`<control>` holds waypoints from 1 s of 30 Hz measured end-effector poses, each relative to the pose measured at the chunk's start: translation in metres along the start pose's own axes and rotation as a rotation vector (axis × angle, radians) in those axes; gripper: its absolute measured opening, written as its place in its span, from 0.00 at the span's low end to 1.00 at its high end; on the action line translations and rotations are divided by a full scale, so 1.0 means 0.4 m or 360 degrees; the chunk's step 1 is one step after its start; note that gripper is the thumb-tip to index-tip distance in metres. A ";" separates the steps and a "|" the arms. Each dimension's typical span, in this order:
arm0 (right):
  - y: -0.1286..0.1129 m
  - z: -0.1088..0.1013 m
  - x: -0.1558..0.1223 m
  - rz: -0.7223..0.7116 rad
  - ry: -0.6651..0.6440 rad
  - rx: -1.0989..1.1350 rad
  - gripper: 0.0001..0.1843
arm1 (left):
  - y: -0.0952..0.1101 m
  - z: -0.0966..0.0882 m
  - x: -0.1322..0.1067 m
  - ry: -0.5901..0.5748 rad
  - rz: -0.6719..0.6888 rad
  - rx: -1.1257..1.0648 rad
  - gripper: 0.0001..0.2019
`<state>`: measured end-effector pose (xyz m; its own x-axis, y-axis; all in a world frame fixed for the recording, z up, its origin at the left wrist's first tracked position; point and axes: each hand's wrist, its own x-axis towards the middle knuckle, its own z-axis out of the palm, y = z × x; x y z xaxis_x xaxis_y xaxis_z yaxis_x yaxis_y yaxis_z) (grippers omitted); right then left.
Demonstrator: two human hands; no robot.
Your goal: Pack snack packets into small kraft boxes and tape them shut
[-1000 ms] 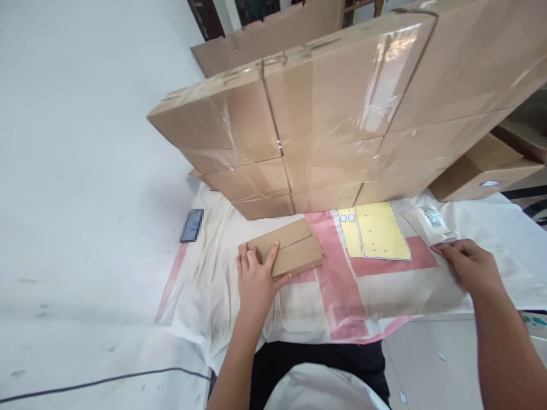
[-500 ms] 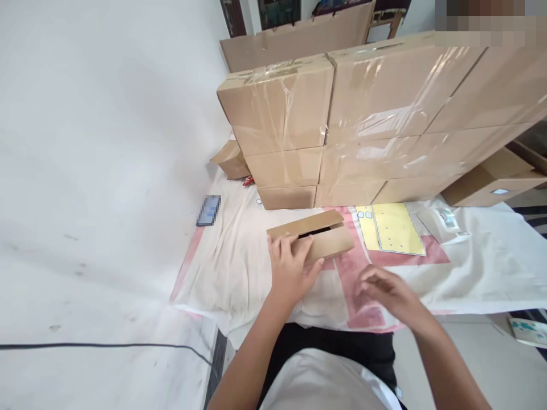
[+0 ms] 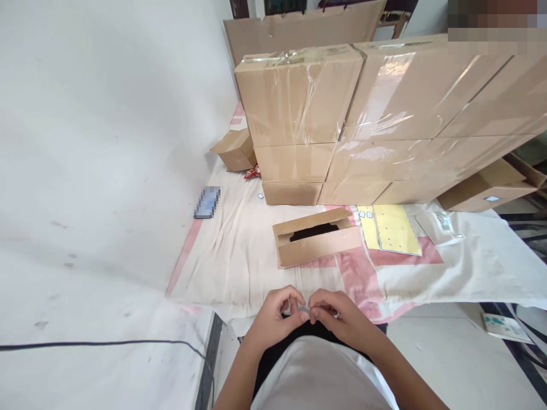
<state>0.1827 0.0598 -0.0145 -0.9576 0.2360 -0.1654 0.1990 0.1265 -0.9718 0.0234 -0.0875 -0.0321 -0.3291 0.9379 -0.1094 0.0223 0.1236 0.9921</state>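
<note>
Both my hands are drawn together at the table's near edge, fingertips almost touching. My left hand (image 3: 282, 316) is closed in a pinch, and a small pale scrap (image 3: 302, 309) shows between its fingers and those of my right hand (image 3: 335, 314), also pinched. What the scrap is cannot be made out. Just beyond them lies a small cardboard box (image 3: 318, 248), its long top flaps partly raised over a dark opening. Neither hand touches the box. To its right are yellow sheets (image 3: 395, 230) with small white stickers (image 3: 366, 214) at their left.
A wall of taped cartons (image 3: 294, 108) stands along the back. A phone (image 3: 207, 203) lies at the left, near an open carton (image 3: 237, 149). A clear plastic packet (image 3: 442, 226) and another open carton (image 3: 487, 185) are at the right. The cloth-covered table (image 3: 231, 245) meets a white wall.
My left hand has let go of the box and come back toward my body. My right hand has moved left to meet it. The box flaps now stand wider apart.
</note>
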 end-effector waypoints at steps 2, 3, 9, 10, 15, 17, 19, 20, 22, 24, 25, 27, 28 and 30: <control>0.001 0.003 0.004 0.0028 -0.0010 -0.0018 0.09 | -0.006 -0.002 -0.005 -0.0001 -0.0074 -0.0041 0.21; 0.003 0.005 0.005 0.0031 -0.0019 -0.0028 0.10 | -0.007 -0.005 -0.006 -0.0007 -0.0093 -0.0038 0.20; 0.008 0.012 0.003 -0.0019 -0.0059 -0.0073 0.11 | 0.000 -0.026 -0.004 -0.0067 -0.0183 -0.0020 0.18; 0.007 0.015 0.004 -0.0010 -0.0070 -0.0087 0.12 | 0.000 -0.026 -0.003 -0.0072 -0.0192 -0.0039 0.18; 0.011 0.035 0.024 0.0148 0.0002 -0.0173 0.08 | -0.013 -0.008 -0.018 0.0107 -0.0093 -0.0042 0.18; 0.014 0.027 0.032 0.0199 0.0186 -0.0366 0.05 | -0.017 -0.009 -0.029 0.0292 0.0058 -0.0051 0.18; 0.006 0.001 0.037 0.0094 0.0532 -0.0580 0.06 | -0.016 -0.024 -0.039 0.0470 0.0211 -0.0076 0.18; -0.005 -0.019 0.040 -0.0041 0.0729 -0.0658 0.05 | -0.012 -0.038 -0.041 0.0520 0.0265 -0.0067 0.17; -0.040 -0.067 0.054 -0.0395 0.1015 -0.0802 0.05 | -0.002 -0.071 -0.041 0.0509 0.0300 0.0014 0.15; -0.078 -0.113 0.086 -0.0644 0.1038 -0.1094 0.12 | 0.012 -0.100 -0.035 0.0429 0.0251 0.0093 0.13; -0.091 -0.132 0.110 -0.0681 0.0965 -0.1300 0.17 | 0.020 -0.110 -0.030 0.0395 0.0212 0.0131 0.13; -0.099 -0.155 0.165 -0.0623 0.0770 -0.1712 0.25 | 0.035 -0.119 -0.018 0.0324 0.0132 0.0218 0.14; -0.093 -0.160 0.192 -0.0576 0.0679 -0.1868 0.27 | 0.043 -0.119 -0.012 0.0283 0.0101 0.0269 0.14; -0.064 -0.161 0.236 -0.0505 0.0533 -0.2041 0.28 | 0.060 -0.117 0.001 0.0222 0.0078 0.0369 0.14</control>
<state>0.1007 0.1410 0.0057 -0.9386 0.2266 0.2603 0.2095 0.9735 -0.0922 -0.0204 -0.0992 -0.0053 -0.4485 0.8930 -0.0362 0.2515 0.1649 0.9537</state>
